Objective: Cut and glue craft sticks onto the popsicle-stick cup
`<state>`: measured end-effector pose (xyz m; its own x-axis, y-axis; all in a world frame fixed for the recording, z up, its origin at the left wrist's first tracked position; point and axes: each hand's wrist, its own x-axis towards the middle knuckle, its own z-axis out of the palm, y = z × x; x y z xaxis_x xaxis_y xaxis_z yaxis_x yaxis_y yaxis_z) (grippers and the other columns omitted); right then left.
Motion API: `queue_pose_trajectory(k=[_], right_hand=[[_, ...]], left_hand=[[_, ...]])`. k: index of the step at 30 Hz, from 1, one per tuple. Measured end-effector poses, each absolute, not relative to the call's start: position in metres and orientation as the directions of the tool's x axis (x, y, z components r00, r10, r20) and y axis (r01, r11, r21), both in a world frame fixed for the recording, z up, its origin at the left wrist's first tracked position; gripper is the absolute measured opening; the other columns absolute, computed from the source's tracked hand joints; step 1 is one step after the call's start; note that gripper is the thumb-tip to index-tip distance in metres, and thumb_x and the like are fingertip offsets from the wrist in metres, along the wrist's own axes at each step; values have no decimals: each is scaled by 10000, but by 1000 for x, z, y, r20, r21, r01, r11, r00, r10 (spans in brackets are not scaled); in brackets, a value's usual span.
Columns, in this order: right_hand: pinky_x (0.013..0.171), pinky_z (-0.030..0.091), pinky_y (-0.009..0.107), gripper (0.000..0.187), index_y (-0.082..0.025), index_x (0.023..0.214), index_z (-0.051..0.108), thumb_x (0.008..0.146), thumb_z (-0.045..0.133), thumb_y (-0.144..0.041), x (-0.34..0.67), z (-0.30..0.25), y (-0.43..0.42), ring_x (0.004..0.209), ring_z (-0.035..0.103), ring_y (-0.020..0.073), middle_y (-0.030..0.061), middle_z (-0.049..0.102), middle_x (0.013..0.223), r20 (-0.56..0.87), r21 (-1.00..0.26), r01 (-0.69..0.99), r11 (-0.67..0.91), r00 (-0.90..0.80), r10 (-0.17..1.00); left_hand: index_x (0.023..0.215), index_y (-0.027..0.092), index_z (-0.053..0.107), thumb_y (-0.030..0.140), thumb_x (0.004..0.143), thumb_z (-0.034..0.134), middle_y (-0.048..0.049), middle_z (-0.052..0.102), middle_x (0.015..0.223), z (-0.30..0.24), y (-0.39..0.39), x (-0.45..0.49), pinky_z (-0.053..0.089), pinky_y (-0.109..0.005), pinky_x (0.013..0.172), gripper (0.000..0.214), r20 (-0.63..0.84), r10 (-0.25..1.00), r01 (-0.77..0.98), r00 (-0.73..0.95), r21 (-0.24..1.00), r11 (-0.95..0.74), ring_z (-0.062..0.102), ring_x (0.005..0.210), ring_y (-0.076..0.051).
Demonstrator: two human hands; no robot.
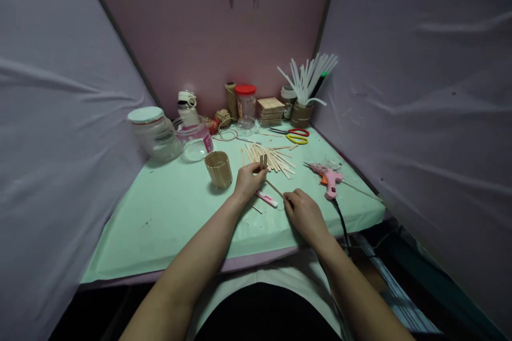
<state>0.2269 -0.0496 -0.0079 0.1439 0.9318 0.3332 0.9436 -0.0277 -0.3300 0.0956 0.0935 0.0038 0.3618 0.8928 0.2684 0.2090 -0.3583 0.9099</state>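
Note:
My left hand [251, 181] is closed on short wooden sticks [263, 161] that stand upright out of its grip. A single wooden stick [275, 188] is pinched at its near end in my right hand [301, 210]; its far end reaches toward my left hand. Beneath and between the hands lies a pink and white utility knife [266, 199]. Behind my left hand is a fanned heap of loose wooden sticks [276, 159]. A round cup faced with wooden sticks [218, 169] stands to the left of my left hand.
Right of my hands lies a pink glue gun [331, 180] with a black cord off the table's front edge. Scissors [296, 135] rest farther back. Clear jars [194, 141], stacked wooden squares [270, 112] and a pot of white glue sticks [302, 114] line the back.

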Motion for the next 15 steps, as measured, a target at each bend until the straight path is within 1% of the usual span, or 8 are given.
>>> queue_pose_trajectory(k=[3,7,9,11,15], right_hand=[[675,374,290,177,-209,885,677,922,508,-175,229,-9,-53,759,585,202,51,623,795,307,-389,921,-35,166,937],[727,405,285,194,-199,1064,659,922,526,-198,234,-11,-52,839,608,211,58,647,875,284,-474,881,-6,159,946],[732,409,287,216,-199,1106,645,920,537,-224,234,-12,-52,842,605,214,66,633,903,289,-463,886,-16,167,943],[707,405,288,213,-211,1101,645,918,541,-243,231,-11,-53,806,592,210,68,605,907,305,-420,907,-38,181,935],[680,385,288,179,-212,991,674,931,505,-211,224,-11,-56,760,558,201,60,573,831,328,-352,936,-10,133,935]], left_hand=[[801,184,720,266,749,614,-17,694,739,4,93,96,475,-289,746,144,275,891,213,362,906,-366,623,757,-181],[808,186,720,258,752,615,-18,701,760,4,92,96,476,-287,746,140,281,890,214,360,903,-372,628,759,-181],[807,184,719,258,753,615,-19,703,763,4,92,97,476,-288,743,138,280,891,215,357,904,-370,628,754,-179],[811,182,718,260,756,616,-22,706,766,5,92,97,476,-289,741,140,277,893,218,356,904,-367,628,754,-179],[832,180,718,268,763,616,-23,710,771,4,92,97,477,-282,734,152,274,891,220,362,904,-368,632,761,-178]])
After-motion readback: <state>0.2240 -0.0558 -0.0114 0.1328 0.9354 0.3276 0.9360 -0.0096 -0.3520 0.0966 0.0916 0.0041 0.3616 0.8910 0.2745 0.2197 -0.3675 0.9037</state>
